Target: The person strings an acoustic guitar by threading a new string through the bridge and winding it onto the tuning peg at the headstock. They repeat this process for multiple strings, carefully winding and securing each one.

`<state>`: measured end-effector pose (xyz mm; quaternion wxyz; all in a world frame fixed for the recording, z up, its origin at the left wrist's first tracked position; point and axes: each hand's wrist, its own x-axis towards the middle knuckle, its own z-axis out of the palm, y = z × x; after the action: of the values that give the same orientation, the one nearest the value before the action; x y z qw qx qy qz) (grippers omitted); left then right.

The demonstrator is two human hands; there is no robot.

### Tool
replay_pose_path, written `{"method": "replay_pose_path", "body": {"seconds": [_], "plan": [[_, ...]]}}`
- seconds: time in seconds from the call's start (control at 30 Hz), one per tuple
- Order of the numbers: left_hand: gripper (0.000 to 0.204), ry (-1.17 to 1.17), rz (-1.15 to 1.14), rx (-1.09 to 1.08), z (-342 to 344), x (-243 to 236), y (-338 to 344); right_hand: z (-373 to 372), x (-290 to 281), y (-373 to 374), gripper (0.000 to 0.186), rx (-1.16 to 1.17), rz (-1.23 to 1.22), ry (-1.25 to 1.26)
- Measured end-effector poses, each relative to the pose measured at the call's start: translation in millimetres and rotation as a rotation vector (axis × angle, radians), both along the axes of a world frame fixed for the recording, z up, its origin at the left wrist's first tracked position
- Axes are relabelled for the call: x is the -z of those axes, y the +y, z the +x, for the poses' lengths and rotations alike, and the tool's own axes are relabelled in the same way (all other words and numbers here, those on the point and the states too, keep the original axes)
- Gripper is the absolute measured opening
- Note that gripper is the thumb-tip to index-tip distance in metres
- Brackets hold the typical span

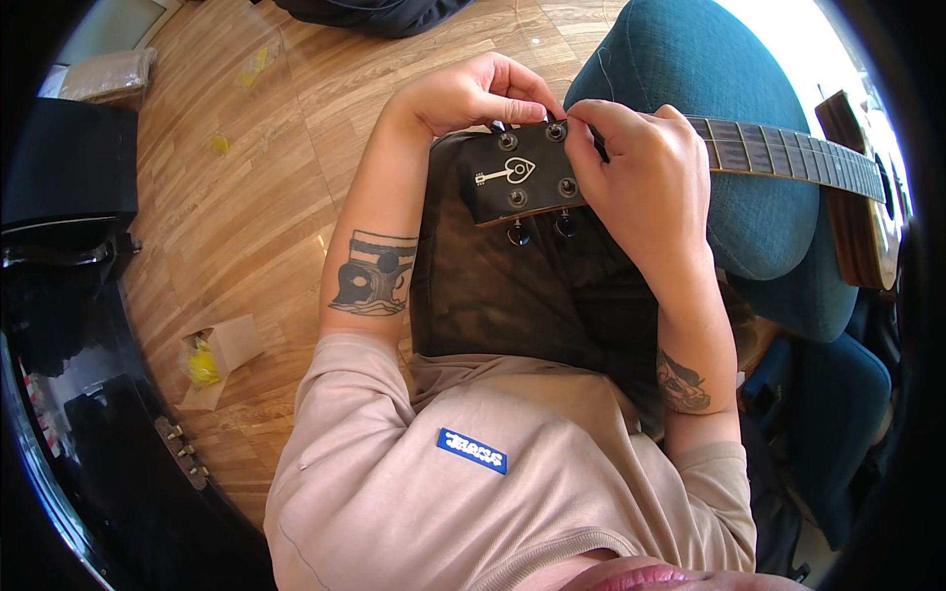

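A small guitar-like instrument, ukulele-sized, lies across my lap with its dark headstock (493, 187) toward the left. A light key-and-heart design and several metal tuning posts show on its face. My left hand (473, 94) is closed at the far edge, thumb and fingers around a tuning peg that they mostly hide. My right hand (641, 163) pinches by the far post nearest the neck; what sits between its fingertips is too small to make out. Two tuning pegs (518, 232) stick out of the near edge. The fretted neck (778, 150) runs right to the wooden body (855, 231).
Under the neck stands a teal cushioned seat (690, 74). A shiny black object (79, 364) fills the left side. On the wooden floor (286, 118) lie an opened small box (222, 355) with yellow contents and a wrapped package (108, 77). Dark fabric (374, 12) shows at the top.
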<state>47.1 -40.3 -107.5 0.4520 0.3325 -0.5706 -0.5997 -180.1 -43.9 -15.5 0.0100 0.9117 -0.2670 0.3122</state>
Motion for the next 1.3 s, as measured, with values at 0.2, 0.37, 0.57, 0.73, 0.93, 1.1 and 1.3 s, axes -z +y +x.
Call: {"method": "replay_pose_path", "body": {"seconds": [0.2, 0.37, 0.57, 0.73, 0.93, 1.1, 1.3], "plan": [[0.023, -0.339, 0.151, 0.052, 1, -15, -17, 0, 1, -1, 0.022, -0.016, 0.010, -0.011], [0.026, -0.085, -0.022, -0.009, 1, -18, -4, 1, 0, 0, 0.021, -0.009, 0.016, -0.007], [0.031, 0.029, -0.015, 0.071, 13, -10, -9, 1, 1, -1, 0.021, -0.019, 0.010, -0.021], [0.030, -0.029, -0.015, 0.099, 14, -10, -17, 1, 2, 0, 0.021, 0.004, 0.006, -0.007], [0.030, 0.205, -0.037, 0.100, 10, 9, -17, 2, 3, -1, 0.021, -0.006, 0.001, -0.022], [0.026, 0.213, -0.043, 0.104, 9, 18, -18, 1, 3, -1, 0.021, -0.002, 0.001, -0.008], [0.025, -0.007, 0.025, 0.069, 1, 5, -21, 2, 5, -2, 0.021, -0.002, -0.016, -0.014]]}}
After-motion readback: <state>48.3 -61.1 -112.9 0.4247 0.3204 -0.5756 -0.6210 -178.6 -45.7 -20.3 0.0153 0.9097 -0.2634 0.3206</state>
